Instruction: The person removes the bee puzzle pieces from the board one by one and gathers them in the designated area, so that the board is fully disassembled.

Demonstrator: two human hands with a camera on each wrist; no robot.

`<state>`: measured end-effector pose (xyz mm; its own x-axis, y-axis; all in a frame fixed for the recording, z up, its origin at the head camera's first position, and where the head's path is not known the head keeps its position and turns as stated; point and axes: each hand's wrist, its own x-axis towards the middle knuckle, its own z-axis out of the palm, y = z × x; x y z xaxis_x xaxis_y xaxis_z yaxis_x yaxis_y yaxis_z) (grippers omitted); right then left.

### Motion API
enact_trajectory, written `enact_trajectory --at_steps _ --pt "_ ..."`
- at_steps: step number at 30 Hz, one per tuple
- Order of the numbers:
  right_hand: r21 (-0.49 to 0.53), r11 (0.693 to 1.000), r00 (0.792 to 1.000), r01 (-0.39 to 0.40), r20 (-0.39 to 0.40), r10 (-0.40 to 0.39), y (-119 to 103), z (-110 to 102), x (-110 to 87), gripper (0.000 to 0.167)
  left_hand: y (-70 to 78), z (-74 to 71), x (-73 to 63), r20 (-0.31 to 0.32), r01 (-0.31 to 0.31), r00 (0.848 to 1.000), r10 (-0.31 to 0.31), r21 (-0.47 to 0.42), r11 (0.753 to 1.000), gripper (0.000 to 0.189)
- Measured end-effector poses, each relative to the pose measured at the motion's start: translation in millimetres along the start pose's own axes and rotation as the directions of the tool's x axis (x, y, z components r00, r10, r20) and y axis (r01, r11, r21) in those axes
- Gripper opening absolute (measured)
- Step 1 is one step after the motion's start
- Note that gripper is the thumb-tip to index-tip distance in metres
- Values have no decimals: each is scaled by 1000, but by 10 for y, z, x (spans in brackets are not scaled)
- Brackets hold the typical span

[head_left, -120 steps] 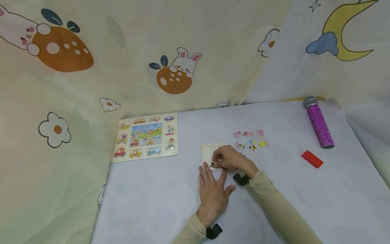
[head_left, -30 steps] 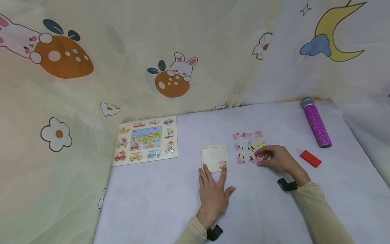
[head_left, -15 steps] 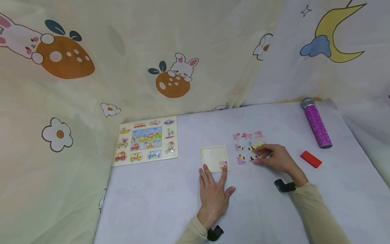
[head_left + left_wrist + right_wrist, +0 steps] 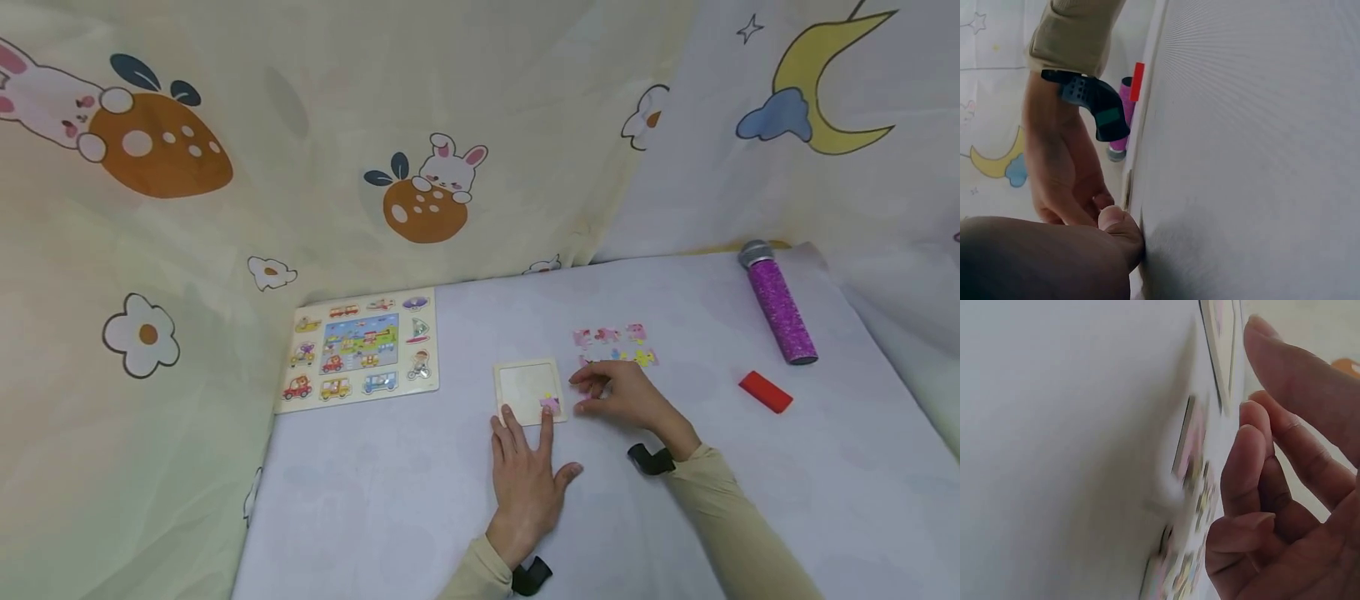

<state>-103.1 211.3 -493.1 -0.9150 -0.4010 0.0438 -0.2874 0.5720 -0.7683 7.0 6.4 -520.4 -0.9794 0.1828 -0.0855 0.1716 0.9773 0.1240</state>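
My left hand [image 4: 527, 487] lies with fingers spread, its fingertips resting on the near edge of a small square puzzle tray [image 4: 519, 382]. One fingertip touches the pink puzzle piece [image 4: 549, 401] in the tray's near right corner. To the right of the tray, my right hand [image 4: 622, 402] hovers low over the nearest row of loose puzzle pieces [image 4: 607, 335], covering part of them. Its fingers are bent and apart, and I see nothing between the fingertips. In the right wrist view, a pink puzzle piece [image 4: 1189, 439] appears on the table just beside the fingers.
A larger picture puzzle board [image 4: 360, 342] with vehicles is at the back left. On the right, a red block [image 4: 765, 392] lies near a glittery purple microphone [image 4: 782, 308]. Printed cloth [image 4: 525, 167] hangs along the back of the white table.
My right hand first worked in the tray, moved to the loose pieces on the right, then shifted left along the nearest row. A pink piece became visible in the tray. My left hand stayed put.
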Motion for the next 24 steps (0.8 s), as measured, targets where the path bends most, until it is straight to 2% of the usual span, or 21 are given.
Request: enact_trajectory --at_steps 15,24 --pt "-102 994 994 46 102 -36 -203 228 162 36 -4 -4 0 -14 36 999 -37 -49 998 104" --pt "-130 991 993 -15 110 30 -310 314 212 38 -14 -17 -12 -33 43 998 -44 -40 998 101"
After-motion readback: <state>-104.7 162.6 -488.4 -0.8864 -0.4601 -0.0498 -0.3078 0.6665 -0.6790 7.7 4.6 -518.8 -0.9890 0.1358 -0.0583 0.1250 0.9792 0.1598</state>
